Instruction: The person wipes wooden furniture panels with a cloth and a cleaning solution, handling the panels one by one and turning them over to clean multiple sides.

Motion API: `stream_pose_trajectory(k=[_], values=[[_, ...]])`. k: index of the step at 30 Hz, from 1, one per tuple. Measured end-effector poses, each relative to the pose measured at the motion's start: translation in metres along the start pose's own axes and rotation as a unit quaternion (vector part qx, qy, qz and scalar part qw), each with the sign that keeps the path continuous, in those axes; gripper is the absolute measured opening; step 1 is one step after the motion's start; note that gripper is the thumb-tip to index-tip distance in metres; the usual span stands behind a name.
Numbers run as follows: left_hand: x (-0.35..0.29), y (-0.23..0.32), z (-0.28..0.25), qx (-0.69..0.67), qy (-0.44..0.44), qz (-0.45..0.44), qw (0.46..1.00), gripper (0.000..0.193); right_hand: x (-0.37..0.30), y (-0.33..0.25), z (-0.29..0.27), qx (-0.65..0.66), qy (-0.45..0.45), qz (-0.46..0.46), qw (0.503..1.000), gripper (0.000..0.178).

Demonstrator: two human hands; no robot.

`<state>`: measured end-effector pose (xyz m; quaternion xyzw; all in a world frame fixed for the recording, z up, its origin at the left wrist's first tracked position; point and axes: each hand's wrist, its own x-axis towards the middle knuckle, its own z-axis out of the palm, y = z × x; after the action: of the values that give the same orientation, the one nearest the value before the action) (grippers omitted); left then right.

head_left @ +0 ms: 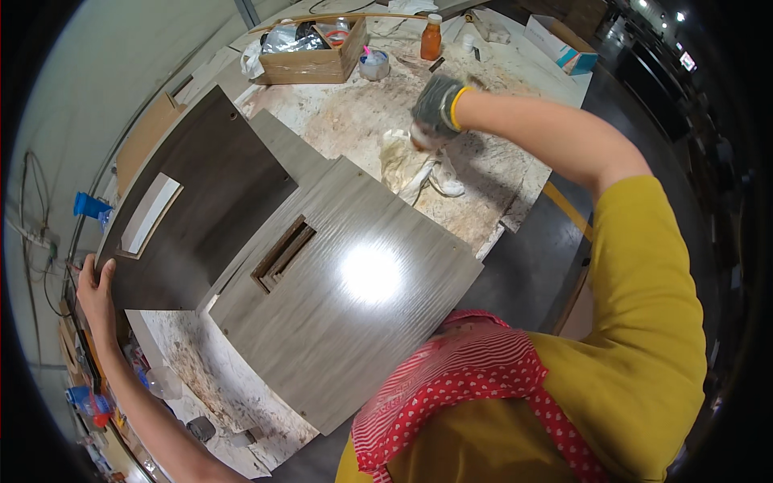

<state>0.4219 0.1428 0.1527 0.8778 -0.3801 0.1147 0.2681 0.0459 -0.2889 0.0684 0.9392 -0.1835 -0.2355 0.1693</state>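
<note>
A dark brown wooden panel with a rectangular cutout stands tilted on the left. My bare left hand grips its lower left edge, thumb on the near face and fingers behind. Beside it lies a grey wood-grain panel with a slot, reflecting a bright light. My right hand, in a dark glove with a yellow cuff, is closed above the far part of the table. Something pale and brownish shows under its fingers, too blurred to name. A crumpled white cloth lies directly beneath that hand.
On the stained worktable stand a wooden box of supplies, a small tub, an orange-brown bottle and an open carton. Cables hang by the left wall. A round dark cap lies near my left forearm.
</note>
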Motion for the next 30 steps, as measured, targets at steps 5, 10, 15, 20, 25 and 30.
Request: stream_pose_trajectory(k=[5, 10, 15, 20, 25, 30], values=[[0.001, 0.002, 0.006, 0.01, 0.019, 0.007, 1.0, 0.036, 0.011, -0.001, 0.009, -0.076, -0.067, -0.029, 0.994, 0.03], [-0.003, 0.003, 0.002, -0.006, 0.011, 0.018, 1.0, 0.032, -0.002, -0.008, -0.015, -0.054, -0.015, -0.065, 0.996, 0.031], [0.001, 0.003, 0.005, 0.028, 0.028, 0.013, 0.999, 0.033, 0.013, -0.026, 0.004, -0.041, -0.017, -0.069, 0.997, 0.029], [-0.004, 0.017, 0.002, 0.014, 0.016, 0.003, 1.0, 0.037, -0.007, -0.01, -0.015, -0.044, -0.059, -0.028, 0.997, 0.035], [-0.002, 0.002, 0.006, 0.026, 0.045, 0.01, 0.999, 0.04, -0.009, -0.006, 0.015, -0.08, -0.066, -0.058, 0.993, 0.037], [-0.005, 0.002, 0.006, 0.026, 0.05, 0.007, 0.998, 0.04, -0.035, -0.015, -0.013, -0.053, -0.1, -0.022, 0.993, 0.042]])
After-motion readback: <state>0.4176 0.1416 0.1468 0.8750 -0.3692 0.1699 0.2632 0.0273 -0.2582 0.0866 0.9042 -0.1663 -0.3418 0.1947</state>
